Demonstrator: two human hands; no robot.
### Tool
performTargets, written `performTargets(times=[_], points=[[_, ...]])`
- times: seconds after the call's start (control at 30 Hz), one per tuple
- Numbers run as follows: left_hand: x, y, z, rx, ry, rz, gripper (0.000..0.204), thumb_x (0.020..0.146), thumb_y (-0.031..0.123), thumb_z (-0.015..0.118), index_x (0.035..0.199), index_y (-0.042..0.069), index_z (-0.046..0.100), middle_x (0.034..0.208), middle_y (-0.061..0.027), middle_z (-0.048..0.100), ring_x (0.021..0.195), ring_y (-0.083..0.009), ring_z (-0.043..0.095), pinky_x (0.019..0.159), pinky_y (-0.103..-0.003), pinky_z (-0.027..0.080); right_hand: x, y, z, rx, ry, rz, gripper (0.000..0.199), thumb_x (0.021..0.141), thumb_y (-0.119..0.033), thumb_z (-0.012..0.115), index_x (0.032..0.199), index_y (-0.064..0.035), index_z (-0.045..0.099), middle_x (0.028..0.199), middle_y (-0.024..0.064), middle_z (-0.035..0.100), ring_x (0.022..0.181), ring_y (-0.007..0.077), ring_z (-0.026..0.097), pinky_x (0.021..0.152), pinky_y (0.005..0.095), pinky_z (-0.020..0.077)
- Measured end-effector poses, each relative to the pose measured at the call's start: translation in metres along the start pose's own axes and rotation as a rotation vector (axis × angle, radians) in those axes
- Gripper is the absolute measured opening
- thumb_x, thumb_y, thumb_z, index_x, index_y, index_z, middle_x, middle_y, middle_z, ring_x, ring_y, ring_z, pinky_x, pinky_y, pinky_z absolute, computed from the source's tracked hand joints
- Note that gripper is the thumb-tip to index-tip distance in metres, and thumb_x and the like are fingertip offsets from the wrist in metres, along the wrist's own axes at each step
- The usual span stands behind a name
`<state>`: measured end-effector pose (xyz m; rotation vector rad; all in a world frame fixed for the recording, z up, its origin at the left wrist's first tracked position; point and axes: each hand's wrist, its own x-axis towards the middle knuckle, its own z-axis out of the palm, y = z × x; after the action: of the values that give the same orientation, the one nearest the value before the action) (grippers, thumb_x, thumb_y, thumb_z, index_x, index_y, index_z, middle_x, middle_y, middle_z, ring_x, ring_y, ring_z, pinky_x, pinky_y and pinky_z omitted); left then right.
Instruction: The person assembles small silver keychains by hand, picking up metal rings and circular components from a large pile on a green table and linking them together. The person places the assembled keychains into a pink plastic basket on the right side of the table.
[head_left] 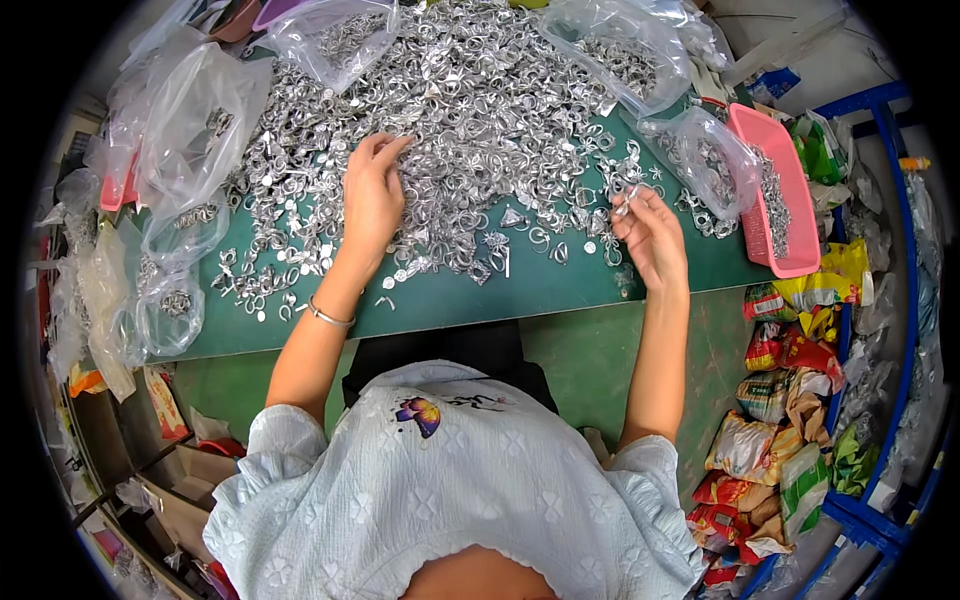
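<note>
- Our right hand (652,238) has its fingertips pinched together around a small silver metal piece (627,200), lifted just clear of the table; the piece is too small for us to read its long axis.
- Our left hand (372,200) lies palm-down with fingers loosely spread and slightly curled, pressing on the near edge of the heap of silver metal parts (470,110); we cannot tell whether any single piece is caught under it.
- The heap lies straight ahead of both hands, away from our body, so the left hand is already touching it while the right hovers at its right fringe, the nearer one to the loose pieces scattered there.
- All of this rests on a green table (540,290).
- Just to the right of our right hand sits a clear plastic bag (705,160) holding more parts, touching a pink basket (790,200).
- More clear bags (190,130) crowd the left edge, well apart from our left hand.
- A thin bracelet (328,317) circles our left wrist.
</note>
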<state>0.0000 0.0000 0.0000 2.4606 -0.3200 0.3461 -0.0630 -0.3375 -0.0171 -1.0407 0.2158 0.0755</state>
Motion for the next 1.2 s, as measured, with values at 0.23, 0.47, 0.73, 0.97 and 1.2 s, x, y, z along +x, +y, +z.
performTargets(times=[0.23, 0.47, 0.73, 0.97, 1.2], points=[[-0.053, 0.07, 0.006, -1.052, -0.392, -0.333, 0.029, 0.089, 0.009, 0.046, 0.117, 0.001, 0.049, 0.114, -0.0121, 0.052, 0.099, -0.0233, 0.053, 0.087, -0.035, 0.042, -0.054, 0.018, 0.07, -0.291, -0.045, 0.002, 0.021, 0.085, -0.004, 0.053, 0.104, 0.004, 0.051, 0.091, 0.0139, 0.06, 0.066, 0.0184, 0.061, 0.053, 0.024, 0.0493], [-0.094, 0.077, 0.045, -1.651, -0.939, -0.989, 0.031, 0.093, 0.024, 0.042, 0.102, -0.002, 0.056, 0.076, -0.0033, 0.058, 0.059, -0.0093, 0.049, 0.053, -0.021, 0.042, -0.052, 0.021, 0.071, -1.297, 0.228, -0.579, 0.025, 0.07, -0.007, 0.067, 0.093, 0.0002, 0.06, 0.082, 0.0085, 0.056, 0.076, 0.0222, 0.052, 0.065, 0.0354, 0.0414], [-0.085, 0.081, 0.04, -0.696, -0.496, -0.054, 0.019, 0.085, 0.009, 0.052, 0.101, 0.004, 0.06, 0.075, -0.0054, 0.056, 0.057, -0.016, 0.051, 0.052, -0.027, 0.042, -0.037, 0.028, 0.042, -1.656, 0.217, -0.727, 0.02, 0.073, -0.01, 0.064, 0.092, -0.0047, 0.059, 0.094, 0.0085, 0.055, 0.09, 0.0251, 0.049, 0.08, 0.0365, 0.0336], [-0.029, 0.096, 0.076, 0.088, -0.345, 0.467, 0.033, 0.071, 0.011, 0.064, 0.103, 0.006, 0.056, 0.083, -0.0111, 0.048, 0.078, -0.0262, 0.056, 0.062, -0.037, 0.046, -0.024, 0.02, 0.029, -0.717, 0.34, -0.629, 0.006, 0.083, -0.001, 0.055, 0.089, -0.0014, 0.053, 0.103, 0.0097, 0.055, 0.084, 0.0177, 0.053, 0.075, 0.0294, 0.0431], [-0.015, 0.087, 0.075, -0.248, -0.335, 0.268, 0.027, 0.069, 0.009, 0.067, 0.094, 0.006, 0.057, 0.085, -0.0123, 0.05, 0.079, -0.0301, 0.054, 0.066, -0.038, 0.045, -0.033, 0.015, 0.047, -0.923, 0.251, -0.326, 0.017, 0.085, -0.011, 0.051, 0.101, -0.0046, 0.057, 0.085, 0.0093, 0.053, 0.07, 0.0182, 0.053, 0.061, 0.0297, 0.0423]])
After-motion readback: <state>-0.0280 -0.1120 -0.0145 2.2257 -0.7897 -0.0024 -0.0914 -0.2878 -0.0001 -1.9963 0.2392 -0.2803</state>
